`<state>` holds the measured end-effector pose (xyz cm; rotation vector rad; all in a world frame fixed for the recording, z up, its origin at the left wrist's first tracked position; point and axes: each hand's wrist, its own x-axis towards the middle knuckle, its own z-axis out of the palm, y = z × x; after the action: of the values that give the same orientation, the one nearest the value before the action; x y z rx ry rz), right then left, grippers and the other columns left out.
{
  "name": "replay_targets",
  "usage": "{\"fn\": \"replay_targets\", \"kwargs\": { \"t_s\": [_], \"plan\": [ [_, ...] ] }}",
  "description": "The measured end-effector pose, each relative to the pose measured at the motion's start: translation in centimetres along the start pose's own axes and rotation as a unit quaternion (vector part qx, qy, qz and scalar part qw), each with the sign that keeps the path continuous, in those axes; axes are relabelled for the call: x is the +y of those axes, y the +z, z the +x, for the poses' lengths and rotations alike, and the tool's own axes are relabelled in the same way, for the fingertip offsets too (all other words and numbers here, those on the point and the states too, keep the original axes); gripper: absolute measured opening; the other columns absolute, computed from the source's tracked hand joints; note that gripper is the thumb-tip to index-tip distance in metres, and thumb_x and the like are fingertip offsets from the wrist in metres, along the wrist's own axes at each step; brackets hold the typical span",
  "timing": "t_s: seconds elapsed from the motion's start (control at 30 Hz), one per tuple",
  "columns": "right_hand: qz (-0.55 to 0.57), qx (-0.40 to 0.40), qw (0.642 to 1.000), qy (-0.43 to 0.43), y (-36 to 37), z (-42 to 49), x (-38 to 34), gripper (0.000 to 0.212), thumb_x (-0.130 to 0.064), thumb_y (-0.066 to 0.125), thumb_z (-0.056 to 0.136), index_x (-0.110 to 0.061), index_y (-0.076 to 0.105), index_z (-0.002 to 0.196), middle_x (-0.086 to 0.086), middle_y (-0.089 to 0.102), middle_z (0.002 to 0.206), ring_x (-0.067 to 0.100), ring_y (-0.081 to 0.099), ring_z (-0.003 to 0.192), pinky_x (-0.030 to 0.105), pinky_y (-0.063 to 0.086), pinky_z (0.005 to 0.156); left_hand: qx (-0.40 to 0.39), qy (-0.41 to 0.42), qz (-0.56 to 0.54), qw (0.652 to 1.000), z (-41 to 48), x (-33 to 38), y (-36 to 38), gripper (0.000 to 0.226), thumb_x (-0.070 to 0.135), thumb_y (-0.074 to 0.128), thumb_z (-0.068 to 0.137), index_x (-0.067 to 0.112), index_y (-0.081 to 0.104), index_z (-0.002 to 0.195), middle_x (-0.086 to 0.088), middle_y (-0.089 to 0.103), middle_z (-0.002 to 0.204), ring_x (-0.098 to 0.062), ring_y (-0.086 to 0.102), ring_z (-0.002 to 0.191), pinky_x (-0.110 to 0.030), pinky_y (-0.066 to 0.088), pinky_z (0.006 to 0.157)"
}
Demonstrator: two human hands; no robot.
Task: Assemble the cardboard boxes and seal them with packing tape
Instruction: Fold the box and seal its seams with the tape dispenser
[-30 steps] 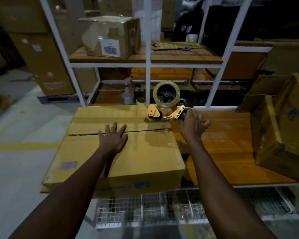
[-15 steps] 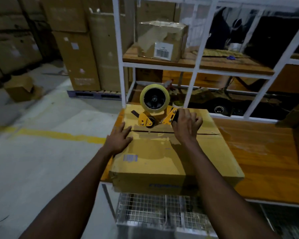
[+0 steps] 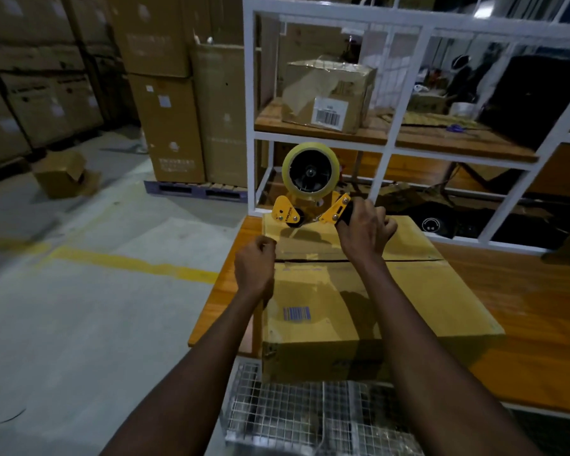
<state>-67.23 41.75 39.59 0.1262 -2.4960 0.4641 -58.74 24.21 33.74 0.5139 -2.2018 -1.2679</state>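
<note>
Your right hand (image 3: 364,230) is wrapped tight round the black handle of the yellow tape dispenser (image 3: 288,212), with the clear tape roll (image 3: 311,174) standing upright on top of it. The dispenser's roller end is down on the far left corner of the cardboard box (image 3: 359,301), beyond the box's centre seam (image 3: 408,259), which lies closed but bare of tape. Your left hand (image 3: 255,261) has its fingers curled at the box's left edge, right by the seam's end; you cannot tell whether it pinches anything. The box sits flaps shut on a wooden table (image 3: 524,301), a blue barcode print (image 3: 297,313) on its near flap. Behind the box stands a white rack (image 3: 251,126), and below the box's near side is a wire mesh basket (image 3: 310,419)
</note>
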Motion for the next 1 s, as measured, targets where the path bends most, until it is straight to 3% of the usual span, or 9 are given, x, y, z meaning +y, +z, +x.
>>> {"fn": "replay_targets", "kwargs": {
  "t_s": [0.07,0.13,0.23,0.37,0.5,0.6,0.73,0.87,1.0],
  "plan": [
    [0.017,0.001,1.000,0.012,0.0,0.4,-0.4,0.031,-0.030,0.063,0.089,-0.018,0.057,0.117,0.005,0.058,0.114,0.032,0.049,0.107,0.044,0.029,0.087,-0.081,-0.172,-0.155,0.969,1.5,2.3,-0.8,0.037,0.031,0.043,0.101,0.010,0.068,0.085,-0.003,0.067,0.070,-0.023,0.055,0.060,-0.025,0.036,0.047],
    [0.038,-0.004,0.999,0.018,0.1,0.6,-0.7,0.033,-0.030,0.062,0.089,-0.019,0.056,0.120,0.004,0.058,0.114,0.031,0.049,0.107,0.045,0.029,0.087,-0.213,-0.321,-0.271,0.882,2.4,3.4,-1.4,0.057,0.049,0.032,0.102,0.004,0.065,0.090,-0.006,0.069,0.073,-0.017,0.044,0.045,-0.017,0.029,0.040],
    [0.054,-0.005,0.998,0.019,0.2,0.7,-1.0,0.033,-0.027,0.062,0.089,-0.020,0.055,0.120,0.004,0.058,0.114,0.030,0.048,0.107,0.045,0.029,0.088,-0.301,-0.374,-0.379,0.791,3.0,3.1,-1.1,0.069,0.065,0.026,0.097,0.006,0.062,0.100,-0.005,0.072,0.087,-0.013,0.046,0.041,-0.014,0.030,0.041],
    [0.043,-0.007,0.999,0.018,0.3,0.5,-1.0,0.032,-0.027,0.062,0.088,-0.021,0.055,0.119,0.003,0.057,0.114,0.029,0.048,0.107,0.045,0.029,0.090,-0.328,-0.387,-0.484,0.713,3.1,2.9,-0.5,0.068,0.073,0.031,0.092,0.013,0.063,0.093,0.001,0.069,0.076,-0.013,0.052,0.044,-0.015,0.031,0.041],
    [0.045,-0.008,0.999,0.020,0.5,0.4,-0.9,0.028,-0.029,0.063,0.088,-0.020,0.057,0.114,0.003,0.058,0.111,0.029,0.049,0.107,0.046,0.029,0.090,-0.306,-0.398,-0.496,0.709,2.5,3.4,-0.1,0.042,0.049,0.044,0.099,0.016,0.062,0.081,0.006,0.064,0.063,-0.009,0.048,0.039,-0.013,0.028,0.037],
    [0.042,-0.012,0.999,0.019,0.6,0.4,-0.8,0.028,-0.030,0.063,0.088,-0.019,0.057,0.114,0.004,0.058,0.111,0.030,0.049,0.108,0.046,0.031,0.090,-0.279,-0.406,-0.494,0.716,2.6,3.6,0.0,0.033,0.032,0.041,0.102,0.016,0.056,0.077,0.009,0.056,0.051,-0.005,0.044,0.035,-0.013,0.027,0.031],
    [0.039,-0.017,0.999,0.017,0.4,0.3,-0.8,0.028,-0.031,0.063,0.090,-0.019,0.056,0.114,0.004,0.058,0.112,0.030,0.049,0.109,0.047,0.030,0.091,-0.263,-0.405,-0.493,0.724,2.6,3.7,0.1,0.035,0.033,0.046,0.100,0.017,0.054,0.070,0.009,0.053,0.047,-0.005,0.043,0.033,-0.012,0.026,0.030],
    [0.045,-0.019,0.999,0.016,0.5,0.0,-0.7,0.026,-0.029,0.063,0.090,-0.019,0.055,0.112,0.004,0.058,0.111,0.030,0.049,0.107,0.046,0.030,0.089,-0.236,-0.376,-0.461,0.768,2.6,3.7,0.0,0.033,0.022,0.046,0.102,0.014,0.049,0.069,0.007,0.047,0.042,-0.002,0.041,0.030,-0.010,0.029,0.032],
    [0.049,-0.039,0.998,0.005,0.7,-0.4,-0.2,0.024,-0.028,0.061,0.091,-0.019,0.054,0.112,0.004,0.057,0.110,0.030,0.048,0.108,0.045,0.030,0.088,-0.185,-0.345,-0.415,0.821,2.8,2.8,-0.9,0.028,0.007,0.043,0.100,0.008,0.052,0.074,0.002,0.052,0.043,-0.003,0.042,0.030,-0.011,0.034,0.033]
  ]
}}
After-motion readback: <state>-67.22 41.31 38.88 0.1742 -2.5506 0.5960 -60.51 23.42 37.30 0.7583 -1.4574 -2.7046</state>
